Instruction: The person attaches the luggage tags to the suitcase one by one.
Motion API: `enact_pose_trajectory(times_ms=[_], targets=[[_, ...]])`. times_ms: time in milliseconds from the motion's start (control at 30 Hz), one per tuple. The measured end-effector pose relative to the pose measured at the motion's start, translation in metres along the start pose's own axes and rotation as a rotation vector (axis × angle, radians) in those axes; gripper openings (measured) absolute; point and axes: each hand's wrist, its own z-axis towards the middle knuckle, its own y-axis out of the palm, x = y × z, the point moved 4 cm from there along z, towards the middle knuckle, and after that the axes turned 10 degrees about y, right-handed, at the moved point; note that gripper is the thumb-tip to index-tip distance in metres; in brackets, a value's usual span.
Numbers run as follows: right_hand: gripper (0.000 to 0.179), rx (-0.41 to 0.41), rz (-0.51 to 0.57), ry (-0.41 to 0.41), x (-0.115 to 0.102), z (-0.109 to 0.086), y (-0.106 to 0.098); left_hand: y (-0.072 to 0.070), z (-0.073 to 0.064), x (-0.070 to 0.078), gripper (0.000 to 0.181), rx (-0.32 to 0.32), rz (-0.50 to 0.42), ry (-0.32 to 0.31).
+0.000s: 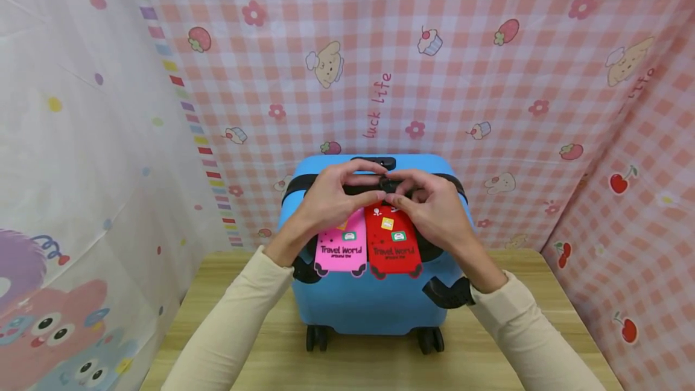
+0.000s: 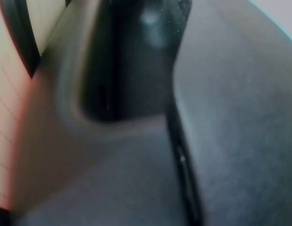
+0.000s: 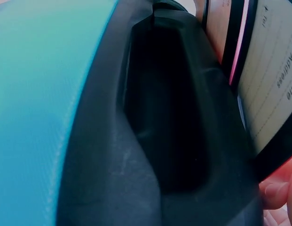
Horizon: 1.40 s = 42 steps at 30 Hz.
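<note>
A pink luggage tag [image 1: 342, 258] and a red luggage tag [image 1: 393, 258] hang side by side before the upper front of a blue suitcase [image 1: 374, 303]. From the left, my left hand [image 1: 339, 195] brings thumb and fingers to the red tag's top, beside a black buckle [image 1: 388, 184]. My right hand [image 1: 434, 204] pinches there too, its thumb tip meeting the left thumb. The strap ends are hidden by fingers. In the right wrist view, a lined address card [image 3: 272, 70] shows on a tag's back, with fingertips [image 3: 277, 193] at its lower edge.
The suitcase stands on a wooden table [image 1: 374, 367], its black wheels [image 1: 317, 338] toward me. A black top handle [image 1: 380, 163] lies above the hands. A dark recess [image 2: 141, 70] fills the left wrist view. Patterned curtains [image 1: 450, 95] enclose the back and sides.
</note>
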Motion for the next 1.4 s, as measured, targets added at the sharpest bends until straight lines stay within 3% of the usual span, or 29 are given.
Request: enact_pose_trajectory(times_ms=[233,867,1400], targets=[[0.023,0.012,0.001,-0.005,0.0002,-0.0015,0.0013,0.0000,0.0005,0.0008,0.032,0.024,0.023,-0.008],[0.019,-0.030,0.091,0.020,0.0024,-0.0017,0.0000,0.0029,0.0025,0.0054,0.025,0.004,0.180,0.039],[0.019,-0.018,0.146,0.035,0.0028,-0.0029,-0.0038,0.0038,0.0044,0.0075,0.020,-0.014,0.166,-0.012]])
